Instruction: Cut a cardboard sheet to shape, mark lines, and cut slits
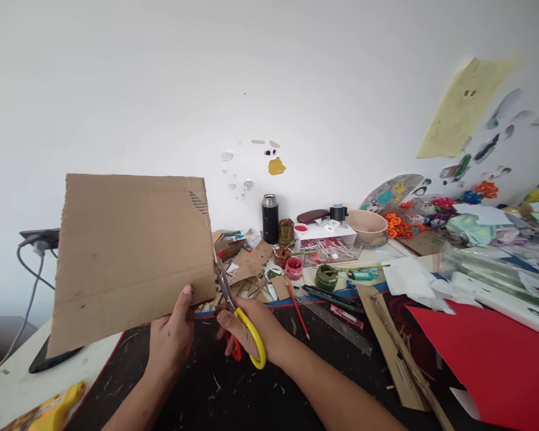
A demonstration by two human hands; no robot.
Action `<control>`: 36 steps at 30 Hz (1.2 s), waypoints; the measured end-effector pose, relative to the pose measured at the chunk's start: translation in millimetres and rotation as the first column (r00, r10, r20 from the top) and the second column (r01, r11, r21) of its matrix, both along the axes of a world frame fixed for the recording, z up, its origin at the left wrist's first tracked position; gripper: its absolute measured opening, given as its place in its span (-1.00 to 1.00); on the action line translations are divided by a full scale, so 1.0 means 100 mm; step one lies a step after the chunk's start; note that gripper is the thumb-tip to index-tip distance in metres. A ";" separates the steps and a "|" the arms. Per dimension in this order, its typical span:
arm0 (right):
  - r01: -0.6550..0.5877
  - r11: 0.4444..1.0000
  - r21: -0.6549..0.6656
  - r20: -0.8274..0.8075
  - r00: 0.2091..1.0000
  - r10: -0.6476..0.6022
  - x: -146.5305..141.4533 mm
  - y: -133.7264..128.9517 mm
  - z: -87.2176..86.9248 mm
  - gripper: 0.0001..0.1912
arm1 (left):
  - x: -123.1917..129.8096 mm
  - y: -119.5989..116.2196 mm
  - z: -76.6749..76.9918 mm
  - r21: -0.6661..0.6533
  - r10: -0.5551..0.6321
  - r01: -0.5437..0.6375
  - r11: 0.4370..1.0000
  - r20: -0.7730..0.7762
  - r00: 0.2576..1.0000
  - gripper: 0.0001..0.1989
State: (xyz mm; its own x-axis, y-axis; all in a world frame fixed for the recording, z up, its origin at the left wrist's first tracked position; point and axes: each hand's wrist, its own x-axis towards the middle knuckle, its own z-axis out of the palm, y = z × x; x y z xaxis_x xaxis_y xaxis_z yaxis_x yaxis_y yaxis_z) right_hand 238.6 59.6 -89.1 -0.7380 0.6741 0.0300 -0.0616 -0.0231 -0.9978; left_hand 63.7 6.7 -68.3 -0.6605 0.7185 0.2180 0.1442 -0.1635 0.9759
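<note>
A large brown cardboard sheet [130,251] stands raised in front of me, its top right corner torn to show the ribbed inside. My left hand [173,332] grips its lower edge, thumb on the near face and the other fingers mostly hidden behind. In my right hand [247,326] is a pair of scissors [250,332] with one yellow and one red handle loop. Their metal blades point up and left, at the right edge of the cardboard. Whether the blades have bitten into it I cannot tell.
Cardboard scraps [254,263], a black bottle [270,218] and paint jars [326,278] crowd the back of the desk. A red pencil [297,311], a clear ruler [339,328], cardboard strips [393,347] and red paper [494,365] lie to the right. A yellow tool [56,410] lies front left.
</note>
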 end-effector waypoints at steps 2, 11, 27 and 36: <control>0.012 0.999 0.047 0.017 1.000 -0.013 0.01 -0.01 0.01 -0.20 | 0.02 -0.02 -0.02 -0.036 0.070 -0.072 0.997 -0.053 0.996 -0.57; 0.116 0.987 0.107 -0.013 0.993 -0.115 0.04 -0.04 0.18 -0.27 | 0.17 -0.08 -0.08 -0.043 -0.159 0.157 0.987 -0.065 0.985 -0.56; 0.284 0.953 0.105 -0.029 0.959 -0.283 0.07 0.01 0.25 -0.37 | 0.20 -0.15 -0.13 -0.122 -0.203 0.175 0.977 -0.271 0.941 -0.58; 0.304 0.941 0.151 0.024 0.950 -0.310 0.07 0.02 0.24 -0.37 | 0.19 -0.18 -0.07 -0.148 -0.227 0.187 0.971 -0.330 0.916 -0.49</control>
State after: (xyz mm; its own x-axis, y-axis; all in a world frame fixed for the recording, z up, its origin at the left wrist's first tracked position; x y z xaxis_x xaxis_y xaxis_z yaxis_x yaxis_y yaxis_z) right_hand 246.0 61.1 -65.4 -0.4988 0.8592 0.1137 0.0033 0.1331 -0.9911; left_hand 83.1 -11.4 -74.9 -0.3936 0.8637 0.3148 0.4474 -0.1192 0.8864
